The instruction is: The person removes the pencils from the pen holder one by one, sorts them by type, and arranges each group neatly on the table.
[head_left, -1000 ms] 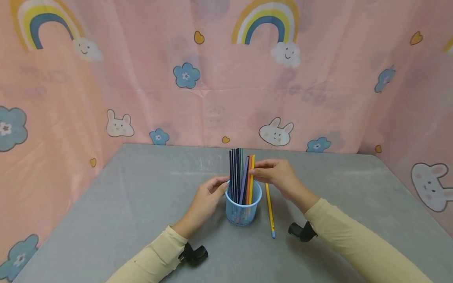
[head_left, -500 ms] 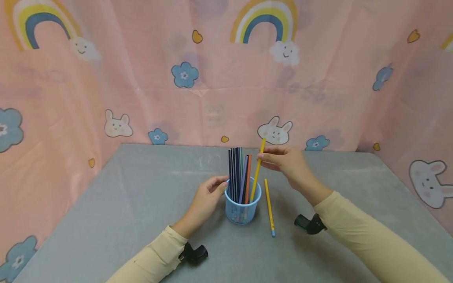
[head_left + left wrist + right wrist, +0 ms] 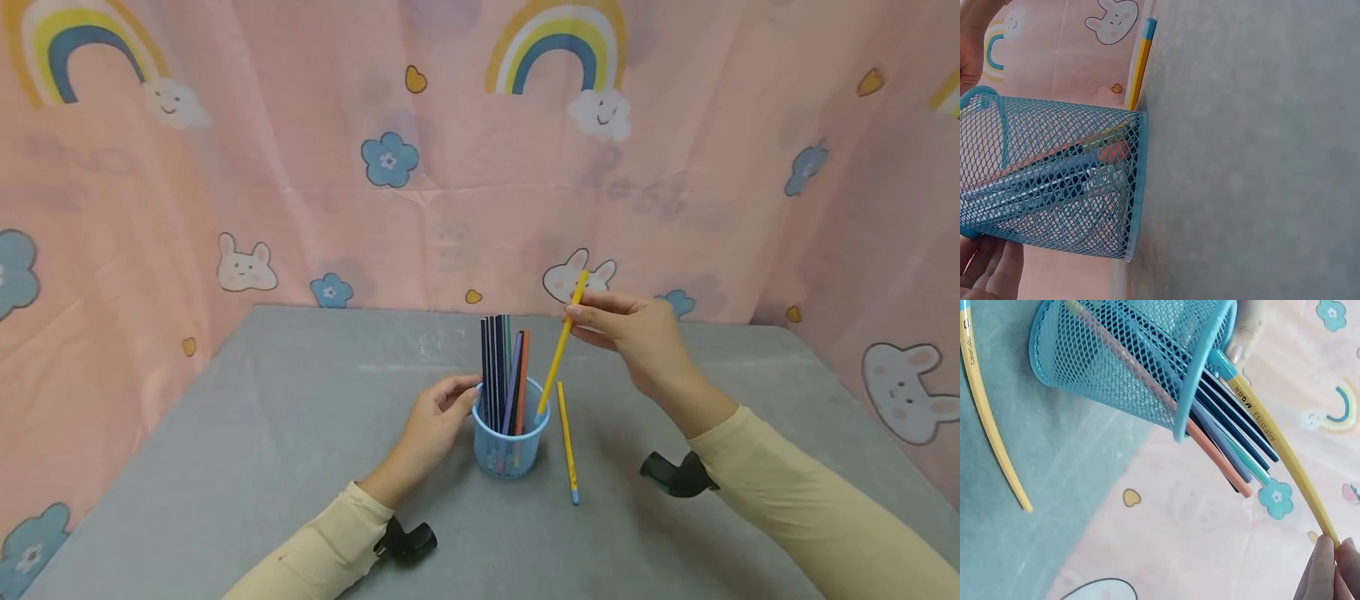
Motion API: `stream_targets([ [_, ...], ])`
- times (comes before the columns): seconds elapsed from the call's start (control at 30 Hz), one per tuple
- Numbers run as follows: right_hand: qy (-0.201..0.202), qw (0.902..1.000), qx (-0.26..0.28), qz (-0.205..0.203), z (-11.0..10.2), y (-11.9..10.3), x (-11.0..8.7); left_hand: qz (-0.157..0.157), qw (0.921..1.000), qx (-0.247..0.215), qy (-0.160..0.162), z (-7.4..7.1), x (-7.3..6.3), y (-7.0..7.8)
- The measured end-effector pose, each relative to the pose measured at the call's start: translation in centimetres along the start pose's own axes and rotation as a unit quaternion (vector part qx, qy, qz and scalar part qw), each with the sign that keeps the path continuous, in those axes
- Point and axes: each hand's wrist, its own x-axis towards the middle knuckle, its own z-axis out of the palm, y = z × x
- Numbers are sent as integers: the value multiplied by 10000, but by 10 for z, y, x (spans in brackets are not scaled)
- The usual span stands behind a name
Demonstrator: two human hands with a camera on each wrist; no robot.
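A light-blue mesh pencil cup (image 3: 506,454) stands upright on the grey table, holding several dark pencils (image 3: 493,367), a purple one and an orange one (image 3: 522,367). My left hand (image 3: 429,421) holds the cup at its left side near the rim. Thumb and fingers of my right hand (image 3: 648,342) pinch a yellow pencil (image 3: 561,350) near its upper end. This pencil slants above the cup's right side; in the right wrist view its blue end (image 3: 1222,364) is at the rim. Another yellow pencil (image 3: 567,446), blue-ended, lies on the table right of the cup.
The grey table (image 3: 300,467) runs back to a pink curtain (image 3: 450,208) printed with rainbows, bunnies and flowers. Dark wrist-worn cameras sit under the left wrist (image 3: 408,540) and the right wrist (image 3: 675,475).
My right hand has drawn the yellow pencil up and to the right, from among the other pencils to the cup's right rim. My left hand has stayed at the cup.
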Motion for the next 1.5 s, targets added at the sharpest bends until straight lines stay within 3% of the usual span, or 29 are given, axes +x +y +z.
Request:
stream_targets([
  [0.1,60,9994,287,-177,-3,-4,0,-12,10000,28,15,-1,0,0],
  [0.3,288,9984,329,-366,-11,-10,2,11,10000,45,11,-2,-2,0],
  [0.47,312,9986,-329,-257,-19,-7,1,98,9999,38,-52,-1,-1,-1],
  [0.63,182,9964,-830,13,-25,3,3,26,10000,12,-13,-2,-2,-1],
  [1.07,-33,9866,-1400,837,-37,38,12,11,10000,-26,-71,0,-1,-1],
  [1.5,-41,9755,-1513,1594,-40,72,12,-20,9999,111,-85,-2,-1,1],
])
